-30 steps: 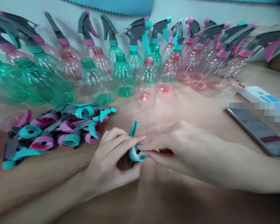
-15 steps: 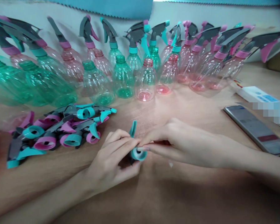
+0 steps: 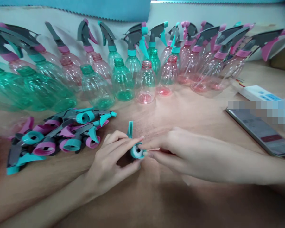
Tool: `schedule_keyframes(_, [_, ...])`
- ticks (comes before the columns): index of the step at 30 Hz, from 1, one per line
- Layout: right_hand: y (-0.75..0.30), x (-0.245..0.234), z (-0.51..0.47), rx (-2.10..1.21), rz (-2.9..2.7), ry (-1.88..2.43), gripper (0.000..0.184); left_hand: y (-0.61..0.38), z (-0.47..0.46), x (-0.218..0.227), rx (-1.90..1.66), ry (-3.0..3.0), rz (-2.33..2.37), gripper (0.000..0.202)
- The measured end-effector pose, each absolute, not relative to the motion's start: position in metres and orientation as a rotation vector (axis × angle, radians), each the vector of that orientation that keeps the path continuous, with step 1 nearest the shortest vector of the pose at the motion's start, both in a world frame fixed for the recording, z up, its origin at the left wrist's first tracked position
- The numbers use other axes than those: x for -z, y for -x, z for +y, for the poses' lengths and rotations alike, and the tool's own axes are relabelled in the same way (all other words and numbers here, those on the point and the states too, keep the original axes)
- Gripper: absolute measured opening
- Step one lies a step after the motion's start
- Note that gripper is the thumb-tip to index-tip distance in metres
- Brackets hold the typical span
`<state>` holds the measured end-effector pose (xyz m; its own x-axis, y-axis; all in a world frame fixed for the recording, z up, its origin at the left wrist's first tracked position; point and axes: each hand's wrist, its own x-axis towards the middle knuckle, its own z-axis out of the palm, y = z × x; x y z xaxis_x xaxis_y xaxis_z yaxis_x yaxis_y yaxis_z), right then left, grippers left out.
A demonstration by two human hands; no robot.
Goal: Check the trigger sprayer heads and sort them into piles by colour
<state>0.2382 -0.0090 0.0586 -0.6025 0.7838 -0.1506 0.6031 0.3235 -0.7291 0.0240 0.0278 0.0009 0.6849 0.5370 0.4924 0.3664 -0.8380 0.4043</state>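
My left hand (image 3: 111, 163) is closed around a teal and grey spray-trigger head (image 3: 135, 148), its screw collar facing me and its teal lever sticking up. My right hand (image 3: 178, 152) comes in from the right, with pinched fingertips pressed against the white opening of that collar; whether they hold something small I cannot make out. Both hands rest low over the wooden table (image 3: 156, 202), near its front middle.
A heap of loose teal and pink trigger heads (image 3: 59, 134) lies at the left. Several open green and pink bottles (image 3: 122, 82) stand behind, with capped spray bottles (image 3: 204, 53) in a row by the wall. A phone (image 3: 263, 133) lies at the right.
Both hands with the trigger head have shifted slightly left and up in the picture as the view moved. The grip looks the same.
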Motion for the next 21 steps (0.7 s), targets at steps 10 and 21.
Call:
schedule_keyframes(10, [-0.238,-0.053,0.003,-1.171,-2.316,1.230,0.029,-0.021,0.031,-0.003,-0.847,-2.583,0.693,0.039])
schedule_keyframes(21, [-0.242,-0.056,-0.001,-1.130,-2.262,1.258,0.024,-0.023,0.031,-0.004,-0.769,-2.670,0.657,0.028])
